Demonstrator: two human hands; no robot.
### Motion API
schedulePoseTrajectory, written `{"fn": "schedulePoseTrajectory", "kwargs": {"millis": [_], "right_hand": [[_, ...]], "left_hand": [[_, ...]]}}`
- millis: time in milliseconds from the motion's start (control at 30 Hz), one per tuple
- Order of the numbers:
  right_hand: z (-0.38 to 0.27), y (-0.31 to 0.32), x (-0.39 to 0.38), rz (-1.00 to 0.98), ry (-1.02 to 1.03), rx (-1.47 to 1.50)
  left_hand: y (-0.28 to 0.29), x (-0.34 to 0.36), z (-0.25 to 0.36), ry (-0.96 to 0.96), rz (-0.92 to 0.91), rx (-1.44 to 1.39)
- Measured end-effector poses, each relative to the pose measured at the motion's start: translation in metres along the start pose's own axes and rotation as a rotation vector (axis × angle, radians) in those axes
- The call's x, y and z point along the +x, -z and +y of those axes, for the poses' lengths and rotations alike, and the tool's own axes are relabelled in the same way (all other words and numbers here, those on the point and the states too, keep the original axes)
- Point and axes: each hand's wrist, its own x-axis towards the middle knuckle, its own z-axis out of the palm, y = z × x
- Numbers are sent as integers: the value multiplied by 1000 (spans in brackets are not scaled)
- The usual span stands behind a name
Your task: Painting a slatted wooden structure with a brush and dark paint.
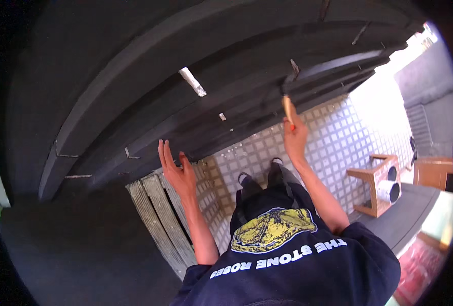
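In my right hand (296,137) is a paintbrush with a light wooden handle (287,108) and dark bristles. Its bristle end is at a black, ribbed surface (236,66) that curves across the upper view. I cannot tell whether the bristles press on it. Pale unpainted patches show on this surface, among them a long white one (193,81) and a small one (222,117). Further left, my left hand (178,171) is raised with fingers stretched out and holds nothing. It is close to the surface's lower edge; contact cannot be made out.
Grey wooden slats (160,214) lie below my left hand. To the right, a wooden stool (373,186) bears a white paint pot (388,192) with black inside. My feet stand on a tiled floor (333,132). A dark rounded tabletop (415,204) is at the lower right.
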Motion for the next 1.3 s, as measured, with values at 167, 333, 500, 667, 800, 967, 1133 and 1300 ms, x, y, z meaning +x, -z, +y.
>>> {"fn": "schedulePoseTrajectory", "kwargs": {"millis": [167, 333, 500, 667, 800, 967, 1133, 1300], "right_hand": [[-42, -10, -41, -245, -36, -118], [-24, 7, -34, 63, -129, -78], [14, -12, -2, 172, -13, -51], [-6, -1, -37, -253, -154, -111], [4, 13, -17, 121, -50, -51], [11, 1, -9, 79, 12, -70], [16, 19, -24, -31, 28, -23], [27, 23, 3, 112, -109, -66]], "left_hand": [[15, 9, -19, -36, -43, 34], [26, 16, -29, -44, -53, 65], [17, 22, -18, -96, -114, 43], [10, 19, -21, -106, -144, 76], [2, 13, -23, -83, -216, 87], [-6, 11, -21, -60, -266, 122], [-9, 9, -21, -3, -273, 131], [-16, 5, -20, -41, -251, 149]]}}
